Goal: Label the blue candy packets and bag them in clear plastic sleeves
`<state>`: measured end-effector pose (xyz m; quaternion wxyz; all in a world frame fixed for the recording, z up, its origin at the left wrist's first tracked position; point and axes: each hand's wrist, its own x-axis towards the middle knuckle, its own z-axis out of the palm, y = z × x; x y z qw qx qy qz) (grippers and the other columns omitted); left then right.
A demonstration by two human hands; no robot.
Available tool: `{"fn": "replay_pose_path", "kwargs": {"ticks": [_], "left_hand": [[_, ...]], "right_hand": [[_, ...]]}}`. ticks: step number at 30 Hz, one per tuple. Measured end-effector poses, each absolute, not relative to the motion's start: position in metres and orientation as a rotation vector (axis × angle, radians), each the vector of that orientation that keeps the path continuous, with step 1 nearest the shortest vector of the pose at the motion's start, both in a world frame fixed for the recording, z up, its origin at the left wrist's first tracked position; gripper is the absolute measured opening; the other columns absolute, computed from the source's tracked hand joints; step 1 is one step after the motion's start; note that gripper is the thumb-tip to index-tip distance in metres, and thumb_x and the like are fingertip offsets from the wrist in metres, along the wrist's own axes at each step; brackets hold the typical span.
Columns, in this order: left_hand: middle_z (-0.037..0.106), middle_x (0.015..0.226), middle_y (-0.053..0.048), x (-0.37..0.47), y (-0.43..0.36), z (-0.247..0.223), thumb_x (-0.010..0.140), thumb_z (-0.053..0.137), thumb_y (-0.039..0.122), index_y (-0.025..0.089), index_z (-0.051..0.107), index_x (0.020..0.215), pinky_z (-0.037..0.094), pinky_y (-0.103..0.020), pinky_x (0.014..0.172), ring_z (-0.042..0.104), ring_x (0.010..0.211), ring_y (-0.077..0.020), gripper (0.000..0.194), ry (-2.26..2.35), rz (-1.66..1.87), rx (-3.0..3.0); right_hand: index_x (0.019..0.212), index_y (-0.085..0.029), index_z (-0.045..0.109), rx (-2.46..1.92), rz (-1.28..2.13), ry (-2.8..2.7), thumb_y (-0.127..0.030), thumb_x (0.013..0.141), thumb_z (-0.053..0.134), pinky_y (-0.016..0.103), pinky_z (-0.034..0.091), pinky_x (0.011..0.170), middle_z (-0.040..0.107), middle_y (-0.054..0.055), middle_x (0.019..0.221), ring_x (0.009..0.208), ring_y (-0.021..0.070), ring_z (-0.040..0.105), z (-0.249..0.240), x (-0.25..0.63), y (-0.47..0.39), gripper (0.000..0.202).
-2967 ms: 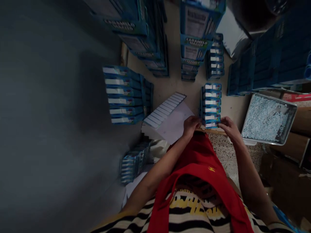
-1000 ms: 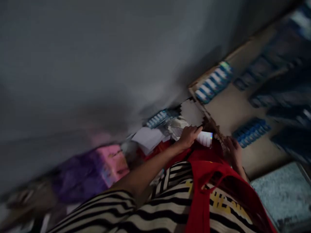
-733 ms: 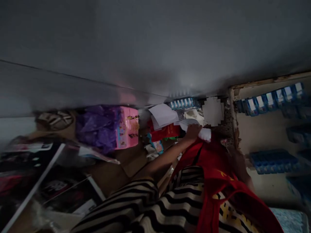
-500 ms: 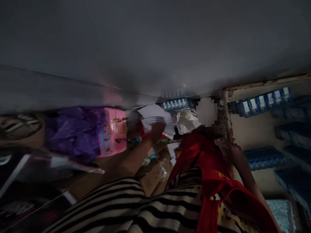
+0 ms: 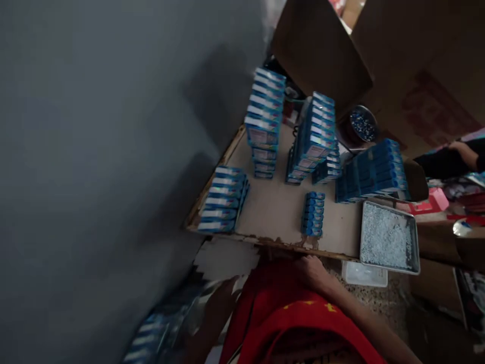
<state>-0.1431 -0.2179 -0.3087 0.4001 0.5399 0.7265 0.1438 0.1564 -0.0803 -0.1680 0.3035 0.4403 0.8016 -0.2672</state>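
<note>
1. Right hand rests curled at the table edge, holding nothing I can see; left hand is blurred, grip unclear.
2. Many blue boxes already stand stacked; small stack lies nearest my right hand.
3. Metal tray still full of pale pellets, so more left.

From the small row of blue boxes, I have bare tabletop open to its left, up to the stack by the wall. Behind it 3 taller stacks block passage. Right of it the metal tray seems to leave only a narrow gap.
</note>
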Motion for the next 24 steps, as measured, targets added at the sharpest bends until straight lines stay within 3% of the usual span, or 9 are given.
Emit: {"fn": "replay_pose_path", "kwargs": {"ticks": [2,5,11,16,19,24], "left_hand": [[0.081,0.118,-0.014,-0.121,-0.16,-0.3,0.09,0.049,0.039,0.023,0.076,0.117,0.061,-0.05,0.104,0.076,0.114,-0.0346,0.042,1.801,0.428,1.43],[0.081,0.118,-0.012,-0.092,-0.083,-0.28,0.095,0.053,0.039,0.024,0.076,0.121,0.06,-0.048,0.106,0.076,0.115,-0.0321,0.038,1.697,0.594,1.537],[0.082,0.111,-0.012,-0.052,0.021,-0.256,0.09,0.056,0.033,0.027,0.079,0.106,0.063,-0.049,0.1,0.078,0.107,-0.0332,0.029,1.674,0.639,1.649],[0.082,0.11,-0.009,-0.006,0.087,-0.221,0.095,0.057,0.041,0.027,0.079,0.104,0.062,-0.046,0.099,0.078,0.105,-0.0302,0.028,1.725,0.818,1.629],[0.082,0.106,-0.008,0.028,0.113,-0.193,0.099,0.059,0.045,0.028,0.08,0.103,0.061,-0.045,0.099,0.078,0.104,-0.029,0.027,1.702,0.958,1.666],[0.079,0.102,-0.007,0.07,0.159,-0.152,0.092,0.072,0.049,0.025,0.079,0.1,0.062,-0.047,0.1,0.076,0.099,-0.0278,0.026,1.849,1.171,1.38]], "right_hand": [[0.124,-0.02,0.075,1.292,-0.71,2.069,-0.031,0.104,0.061,0.036,0.056,0.094,0.08,0.014,0.12,0.114,0.029,0.075,-0.164,0.193,-0.091,0.027],[0.125,-0.021,0.075,1.451,-0.702,2.001,-0.024,0.101,0.06,0.036,0.056,0.095,0.08,0.014,0.122,0.114,0.0292,0.076,-0.163,0.242,-0.103,0.028],[0.123,-0.03,0.077,1.981,-0.743,1.84,-0.022,0.096,0.058,0.039,0.06,0.095,0.084,0.011,0.12,0.113,0.0299,0.08,-0.181,0.335,-0.1,0.034],[0.108,-0.03,0.08,2.714,-0.684,1.654,-0.047,0.1,0.047,0.044,0.062,0.08,0.086,0.011,0.104,0.096,0.033,0.083,-0.169,0.441,-0.033,0.038],[0.098,-0.024,0.08,3.13,-0.788,1.615,-0.065,0.092,0.057,0.043,0.061,0.08,0.085,0.012,0.095,0.09,0.0324,0.081,-0.145,0.492,0.034,0.047],[0.092,-0.017,0.079,3.303,-0.913,1.749,-0.071,0.085,0.066,0.038,0.057,0.077,0.08,0.01,0.083,0.078,0.0259,0.073,-0.128,0.52,0.15,0.056]]}}
